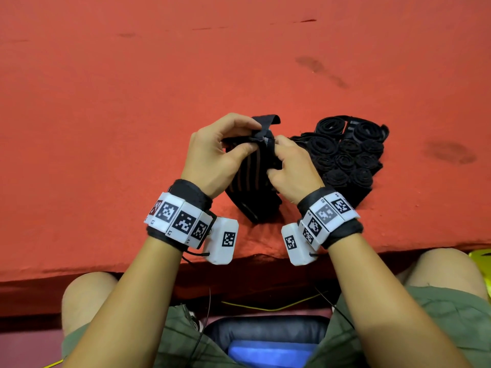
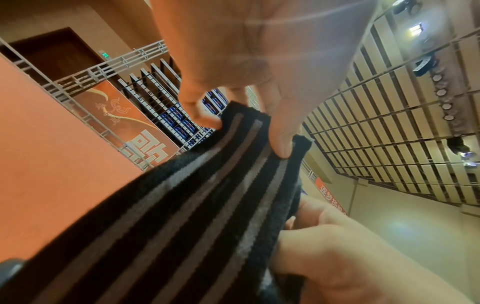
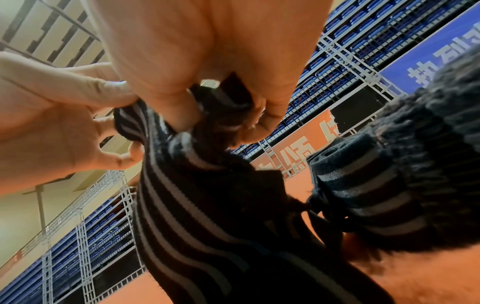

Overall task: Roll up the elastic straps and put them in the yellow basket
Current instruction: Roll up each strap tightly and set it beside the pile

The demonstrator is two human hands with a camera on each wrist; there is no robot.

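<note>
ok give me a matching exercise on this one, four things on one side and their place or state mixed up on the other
Things:
1. striped strap
2. rolled straps
3. left hand
4. yellow basket

Place or state:
a. clustered on the red cloth, to the right of both hands
b. only a sliver shows at the right edge, below the table's edge
c. pinches the strap's upper end
d. held up between both hands, lower part on the cloth

Pairs: 1-d, 2-a, 3-c, 4-b

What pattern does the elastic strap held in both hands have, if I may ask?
The strap is black with pale grey lengthwise stripes, clearest in the left wrist view.
</note>
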